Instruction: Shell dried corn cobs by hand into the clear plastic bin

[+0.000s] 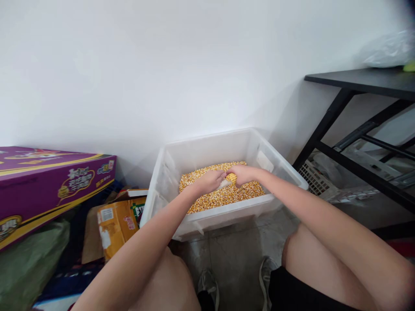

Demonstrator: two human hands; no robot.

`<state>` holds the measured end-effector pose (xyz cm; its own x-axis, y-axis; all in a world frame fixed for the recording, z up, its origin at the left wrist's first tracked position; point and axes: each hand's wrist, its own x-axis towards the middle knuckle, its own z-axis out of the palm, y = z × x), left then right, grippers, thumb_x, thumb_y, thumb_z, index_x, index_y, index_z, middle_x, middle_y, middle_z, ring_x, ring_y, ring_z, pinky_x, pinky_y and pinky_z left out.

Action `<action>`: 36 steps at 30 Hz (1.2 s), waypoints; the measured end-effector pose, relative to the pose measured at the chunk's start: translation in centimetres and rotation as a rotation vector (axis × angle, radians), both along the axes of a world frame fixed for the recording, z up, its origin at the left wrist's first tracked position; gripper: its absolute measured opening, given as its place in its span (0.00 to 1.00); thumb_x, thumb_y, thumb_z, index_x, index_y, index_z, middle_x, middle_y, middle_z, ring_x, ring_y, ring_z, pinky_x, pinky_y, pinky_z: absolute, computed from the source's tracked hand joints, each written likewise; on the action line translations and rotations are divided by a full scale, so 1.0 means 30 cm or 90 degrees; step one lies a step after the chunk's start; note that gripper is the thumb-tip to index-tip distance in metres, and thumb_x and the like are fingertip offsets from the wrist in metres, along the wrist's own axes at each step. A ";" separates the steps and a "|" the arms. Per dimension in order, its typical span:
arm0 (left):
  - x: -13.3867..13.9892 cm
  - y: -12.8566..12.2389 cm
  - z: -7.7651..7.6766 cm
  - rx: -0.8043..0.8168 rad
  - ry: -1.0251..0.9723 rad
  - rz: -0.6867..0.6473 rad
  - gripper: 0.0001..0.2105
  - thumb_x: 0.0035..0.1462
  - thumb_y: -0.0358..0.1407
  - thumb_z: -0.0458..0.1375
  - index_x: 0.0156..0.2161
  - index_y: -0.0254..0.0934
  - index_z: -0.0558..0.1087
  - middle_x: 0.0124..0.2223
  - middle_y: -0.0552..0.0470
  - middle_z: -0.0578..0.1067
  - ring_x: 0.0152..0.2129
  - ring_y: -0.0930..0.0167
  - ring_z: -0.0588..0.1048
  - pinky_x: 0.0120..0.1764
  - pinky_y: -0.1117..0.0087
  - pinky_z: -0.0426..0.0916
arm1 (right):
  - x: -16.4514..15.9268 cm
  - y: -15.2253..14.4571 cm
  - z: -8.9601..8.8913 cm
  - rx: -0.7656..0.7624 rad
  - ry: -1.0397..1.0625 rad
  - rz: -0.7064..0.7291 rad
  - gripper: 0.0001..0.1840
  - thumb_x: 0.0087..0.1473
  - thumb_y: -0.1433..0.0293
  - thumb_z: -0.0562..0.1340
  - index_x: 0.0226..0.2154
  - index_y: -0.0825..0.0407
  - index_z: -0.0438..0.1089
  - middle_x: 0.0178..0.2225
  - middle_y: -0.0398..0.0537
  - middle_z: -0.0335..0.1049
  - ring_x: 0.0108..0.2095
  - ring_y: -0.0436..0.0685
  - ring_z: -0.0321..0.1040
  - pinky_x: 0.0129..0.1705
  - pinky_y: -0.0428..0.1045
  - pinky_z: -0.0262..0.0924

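Two-handed, pinching in right hand [244, 174] a corn cob [231, 178], probably light and stiff, best held at ends; impossible to tell closing of left hand [210, 181].

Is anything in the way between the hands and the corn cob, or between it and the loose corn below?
Nothing visible is. The right hand holds the corn cob, the left hand is close beside it, and no object shows between the cob and the loose kernels below.
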<state>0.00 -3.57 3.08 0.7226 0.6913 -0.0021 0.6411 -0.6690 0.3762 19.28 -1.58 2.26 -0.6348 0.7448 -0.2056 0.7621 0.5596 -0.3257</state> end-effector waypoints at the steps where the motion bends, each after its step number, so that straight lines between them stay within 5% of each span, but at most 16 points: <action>1: 0.000 -0.001 0.003 -0.009 -0.009 0.003 0.23 0.64 0.43 0.36 0.45 0.35 0.70 0.41 0.47 0.75 0.36 0.69 0.72 0.40 0.70 0.62 | -0.001 0.002 -0.003 0.003 0.003 -0.003 0.37 0.31 0.71 0.65 0.50 0.52 0.67 0.40 0.48 0.72 0.37 0.56 0.68 0.32 0.44 0.56; 7: 0.022 -0.015 0.023 0.008 0.083 0.001 0.26 0.60 0.53 0.40 0.49 0.36 0.68 0.38 0.45 0.76 0.34 0.65 0.73 0.35 0.70 0.62 | -0.013 -0.008 0.002 0.013 -0.018 0.010 0.29 0.33 0.70 0.64 0.44 0.52 0.71 0.36 0.48 0.73 0.35 0.56 0.68 0.30 0.44 0.55; 20: 0.042 -0.041 0.031 0.087 0.173 -0.053 0.25 0.63 0.48 0.38 0.39 0.32 0.71 0.30 0.43 0.75 0.29 0.65 0.73 0.32 0.69 0.61 | -0.005 -0.019 0.007 0.037 -0.013 0.051 0.25 0.34 0.72 0.64 0.41 0.51 0.71 0.35 0.46 0.73 0.35 0.56 0.67 0.31 0.45 0.54; 27: -0.003 0.027 -0.004 -0.041 0.063 -0.077 0.20 0.60 0.46 0.44 0.26 0.35 0.70 0.24 0.53 0.69 0.22 0.72 0.67 0.28 0.72 0.57 | -0.021 -0.042 0.016 0.111 -0.083 0.015 0.26 0.40 0.77 0.59 0.45 0.47 0.69 0.38 0.50 0.73 0.39 0.59 0.69 0.31 0.46 0.55; 31: -0.033 0.056 -0.013 -0.110 0.005 0.000 0.24 0.60 0.50 0.42 0.26 0.35 0.69 0.23 0.55 0.67 0.21 0.74 0.64 0.26 0.73 0.56 | -0.019 -0.034 0.013 0.126 -0.070 -0.042 0.29 0.39 0.77 0.60 0.48 0.49 0.67 0.42 0.53 0.71 0.41 0.60 0.68 0.32 0.46 0.55; 36: -0.029 0.047 -0.002 -0.004 0.019 0.070 0.29 0.58 0.56 0.37 0.29 0.35 0.70 0.27 0.51 0.72 0.24 0.70 0.68 0.29 0.72 0.57 | -0.013 -0.021 0.002 0.143 -0.012 -0.087 0.29 0.39 0.74 0.61 0.48 0.51 0.66 0.41 0.53 0.72 0.39 0.59 0.68 0.30 0.46 0.55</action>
<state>-0.88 -2.17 3.01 0.6419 0.7663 -0.0270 0.7214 -0.5916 0.3599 18.89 -2.23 2.33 -0.5233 0.8514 -0.0366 0.8401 0.5082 -0.1898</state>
